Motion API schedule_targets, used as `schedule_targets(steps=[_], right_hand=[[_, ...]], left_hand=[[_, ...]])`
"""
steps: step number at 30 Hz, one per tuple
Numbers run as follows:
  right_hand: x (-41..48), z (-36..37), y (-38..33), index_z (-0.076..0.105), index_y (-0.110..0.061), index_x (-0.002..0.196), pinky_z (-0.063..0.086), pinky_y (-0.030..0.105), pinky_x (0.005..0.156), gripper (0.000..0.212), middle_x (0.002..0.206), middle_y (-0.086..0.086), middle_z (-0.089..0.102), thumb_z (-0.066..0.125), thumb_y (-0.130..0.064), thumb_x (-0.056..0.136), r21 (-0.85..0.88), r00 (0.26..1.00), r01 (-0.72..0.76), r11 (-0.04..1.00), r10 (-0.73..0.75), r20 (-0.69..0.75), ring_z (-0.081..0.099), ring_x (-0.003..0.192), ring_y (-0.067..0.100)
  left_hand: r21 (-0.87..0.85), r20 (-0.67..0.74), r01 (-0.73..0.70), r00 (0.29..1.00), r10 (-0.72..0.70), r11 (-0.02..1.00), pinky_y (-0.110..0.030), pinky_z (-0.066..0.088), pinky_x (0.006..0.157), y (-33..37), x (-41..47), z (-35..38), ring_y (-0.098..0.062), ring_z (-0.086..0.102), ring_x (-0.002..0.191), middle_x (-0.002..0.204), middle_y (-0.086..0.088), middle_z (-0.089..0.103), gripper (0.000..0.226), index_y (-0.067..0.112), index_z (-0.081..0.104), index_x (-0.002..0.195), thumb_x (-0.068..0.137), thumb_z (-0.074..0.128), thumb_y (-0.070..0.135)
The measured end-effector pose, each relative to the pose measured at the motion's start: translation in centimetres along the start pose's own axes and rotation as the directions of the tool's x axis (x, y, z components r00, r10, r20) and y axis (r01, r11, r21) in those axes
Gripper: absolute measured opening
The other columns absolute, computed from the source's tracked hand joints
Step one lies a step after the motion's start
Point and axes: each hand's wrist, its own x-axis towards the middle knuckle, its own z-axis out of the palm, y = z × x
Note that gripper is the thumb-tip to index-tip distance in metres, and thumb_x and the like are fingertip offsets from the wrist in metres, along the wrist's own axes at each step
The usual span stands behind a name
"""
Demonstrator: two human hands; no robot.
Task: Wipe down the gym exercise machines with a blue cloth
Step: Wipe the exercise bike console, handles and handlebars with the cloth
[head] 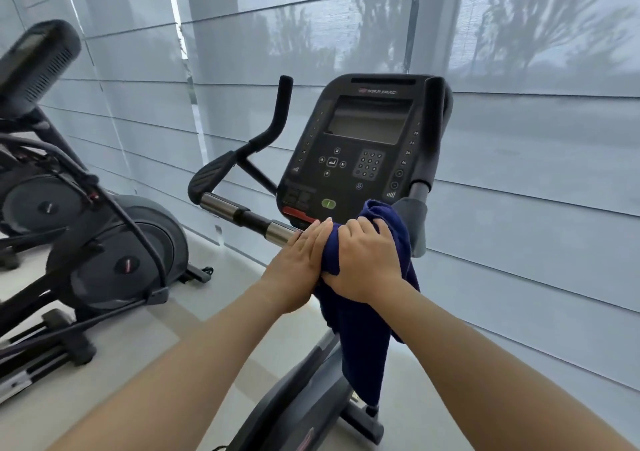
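Both forearms reach in from the bottom, meeting just under the black exercise bike console (360,145), the one with a grey screen, keypad and green button. Right hand (367,260) is clamped over a bunched-up dark blue cloth (360,339), fingers curled round it, pressing it onto the bar below the console. The rest of the cloth dangles down in front of the bike's frame. Left hand (298,263) lies flat, straight fingers together, on the chrome-and-black handlebar (242,213), touching the cloth's edge and gripping nothing. Grey elliptical machine (104,242) stands off to the left, pale roller blinds (519,173) behind it all.
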Motion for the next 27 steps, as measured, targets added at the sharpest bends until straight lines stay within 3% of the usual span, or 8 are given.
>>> schedule_targets(steps=[5, 12, 18, 27], right_hand=[[-0.7, 0.5, -0.2, 0.058, -0.013, 0.088, 0.040, 0.038, 0.089, 0.040, 0.089, 0.005, 0.063, 0.057, -0.050, 0.072, 0.077, 0.992, 0.010, 0.997, 0.000, -0.125, 0.055, 0.086, 0.026], [-1.5, 0.8, -0.7, 0.058, -0.007, 0.103, 0.038, 0.039, 0.097, 0.045, 0.107, 0.011, 0.063, 0.056, -0.045, 0.080, 0.063, 0.990, 0.031, 0.998, -0.022, -0.136, 0.055, 0.108, 0.030], [-1.5, 0.7, -0.7, 0.057, -0.010, 0.107, 0.037, 0.038, 0.098, 0.038, 0.110, 0.007, 0.062, 0.050, -0.041, 0.086, 0.052, 0.988, 0.052, 0.997, -0.043, -0.148, 0.053, 0.111, 0.027], [-1.1, 0.4, -0.8, 0.059, -0.014, 0.094, 0.043, 0.035, 0.088, 0.027, 0.092, 0.002, 0.061, 0.062, -0.036, 0.079, 0.107, 0.981, 0.068, 0.992, -0.047, -0.190, 0.056, 0.090, 0.022]], left_hand=[[-0.156, -0.055, 0.081, 0.994, -0.090, 0.984, -0.021, 0.001, 0.113, 0.6, -0.2, 0.1, -0.016, 0.007, 0.143, 0.157, -0.004, 0.005, 0.078, 0.012, -0.003, 0.147, 0.091, 0.050, 0.015], [-0.161, -0.049, 0.126, 0.990, -0.135, 0.979, -0.028, 0.014, 0.117, 1.1, -0.9, -0.1, -0.016, 0.010, 0.143, 0.156, -0.005, 0.006, 0.075, 0.011, -0.004, 0.147, 0.092, 0.048, 0.017], [-0.130, -0.072, 0.171, 0.981, -0.182, 0.977, -0.032, 0.018, 0.116, 1.7, -1.3, -0.1, -0.016, 0.015, 0.142, 0.156, -0.004, 0.010, 0.074, 0.014, -0.004, 0.147, 0.093, 0.046, 0.017], [-0.120, -0.047, 0.154, 0.986, -0.161, 0.981, -0.034, 0.028, 0.113, 0.6, -1.6, 0.0, -0.018, 0.027, 0.138, 0.156, 0.000, 0.014, 0.089, 0.021, -0.007, 0.147, 0.086, 0.058, 0.015]])
